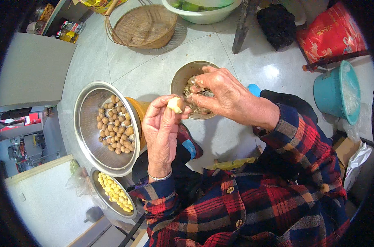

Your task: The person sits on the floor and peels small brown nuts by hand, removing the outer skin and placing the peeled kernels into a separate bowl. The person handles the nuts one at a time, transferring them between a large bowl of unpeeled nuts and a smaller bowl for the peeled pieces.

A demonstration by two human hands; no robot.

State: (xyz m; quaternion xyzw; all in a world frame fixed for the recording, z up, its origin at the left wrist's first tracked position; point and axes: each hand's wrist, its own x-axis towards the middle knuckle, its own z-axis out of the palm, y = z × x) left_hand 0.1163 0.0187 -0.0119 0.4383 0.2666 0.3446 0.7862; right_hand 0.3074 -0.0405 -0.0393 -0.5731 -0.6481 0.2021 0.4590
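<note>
My left hand (162, 126) holds a partly peeled, pale yellow round piece (175, 105), perhaps a small potato, between thumb and fingers. Just right of it, my right hand (220, 92) is over a metal pot (178, 81) with peelings (190, 86) inside; its fingers are bent and spread, and whether they pinch a scrap cannot be told. A perforated steel colander (85, 132) at the left holds many brown, unpeeled round pieces (116, 126). Below it, a metal bowl (96, 179) contains yellow peeled ones (114, 191).
A wicker basket (143, 27) and a pale basin (202, 17) with green produce stand on the tiled floor ahead. At the right are a teal bucket (328, 92), a red bag (328, 34) and a black bag (276, 26). A grey cabinet (35, 68) stands left.
</note>
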